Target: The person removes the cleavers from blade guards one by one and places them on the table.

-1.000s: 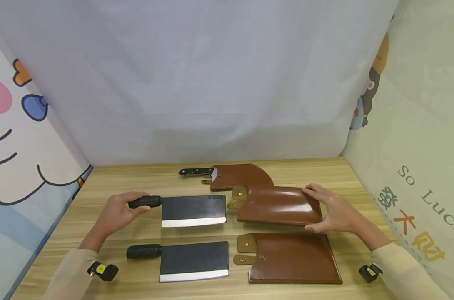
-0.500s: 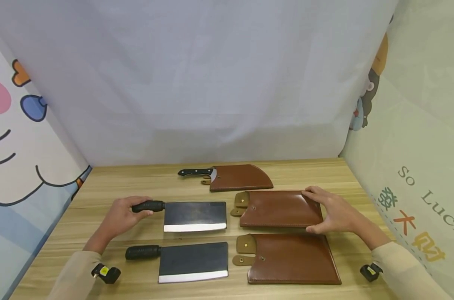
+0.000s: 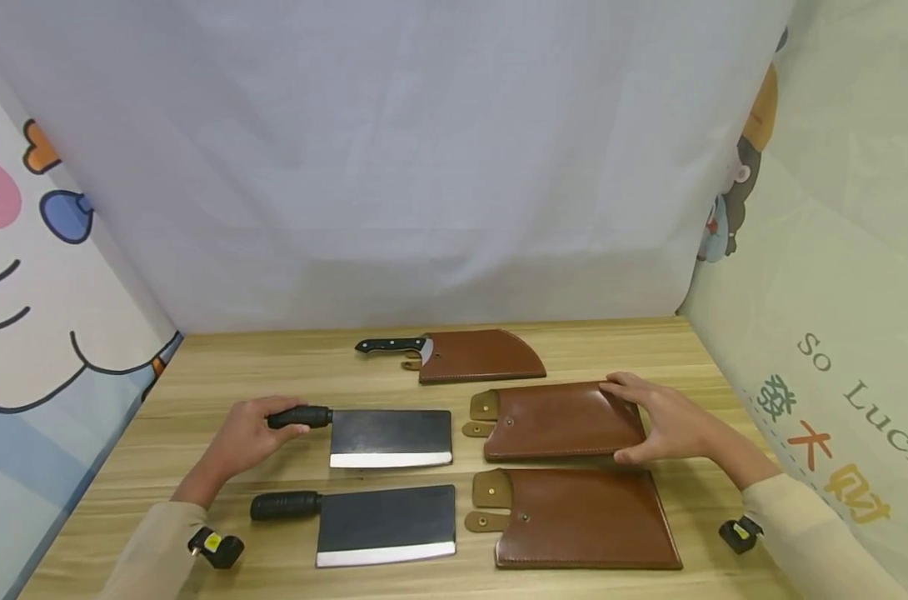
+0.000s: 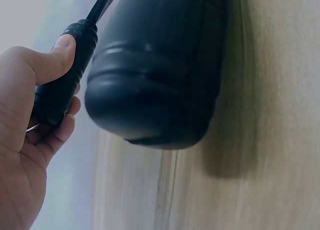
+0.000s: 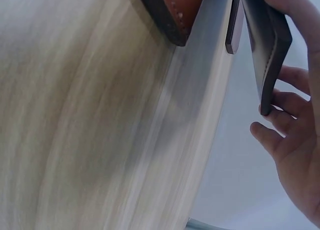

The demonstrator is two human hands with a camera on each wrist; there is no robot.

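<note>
In the head view my left hand (image 3: pixel 247 435) grips the black ribbed handle of a cleaver (image 3: pixel 390 433), its dark blade pointing right with the bright edge toward me. The left wrist view shows the thumb pressed along that handle (image 4: pixel 70 73) and fingers beneath. My right hand (image 3: pixel 667 421) holds the right end of a brown leather sheath (image 3: pixel 559 421) between thumb and fingers. The sheath's strap tabs face the cleaver, with a small gap between blade and sheath. In the right wrist view the sheath's end (image 5: pixel 270 50) sits between thumb and fingers.
Nearer me lie a second cleaver (image 3: pixel 386 521) and a second brown sheath (image 3: pixel 585 521), side by side and apart. Farther back, a black-handled knife (image 3: pixel 390 344) sits inside a brown sheath (image 3: pixel 484 354). Everything is on or above a wooden table (image 3: pixel 222 358), with cloth walls around it.
The held cleaver has come lower and slightly right, toward me. The held sheath has also come down and nearer, its tab end shifting slightly right. Both hands keep their grip.
</note>
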